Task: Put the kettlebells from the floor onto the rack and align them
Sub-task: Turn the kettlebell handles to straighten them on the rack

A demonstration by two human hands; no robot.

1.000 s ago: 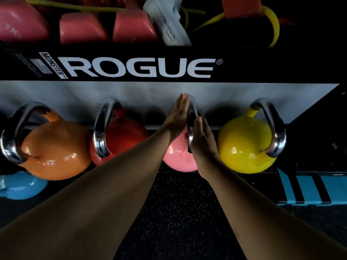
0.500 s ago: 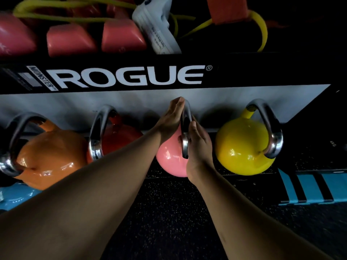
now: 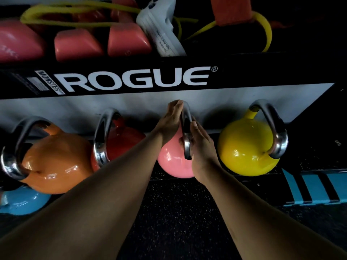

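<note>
A pink kettlebell (image 3: 172, 164) sits on the rack's lower shelf, its steel handle edge-on to me. My left hand (image 3: 170, 119) lies flat against the handle's left side, fingers straight. My right hand (image 3: 201, 145) presses the handle's right side, so the handle is clamped between both palms. In the same row stand an orange kettlebell (image 3: 56, 162), a red kettlebell (image 3: 127, 139) and a yellow kettlebell (image 3: 244, 147). The black rack beam (image 3: 244, 72) with white lettering runs above them.
A blue kettlebell (image 3: 22, 203) rests low at the left edge, under the orange one. Pink dumbbells (image 3: 77, 44), a yellow band (image 3: 266, 30) and a white device (image 3: 161, 30) fill the upper shelf. A blue-striped block (image 3: 315, 188) lies at right on the speckled floor (image 3: 178, 212).
Both hands stay pressed on the pink kettlebell's handle. My view has tilted up a little, so the rack sits lower in the picture. The other kettlebells have not moved.
</note>
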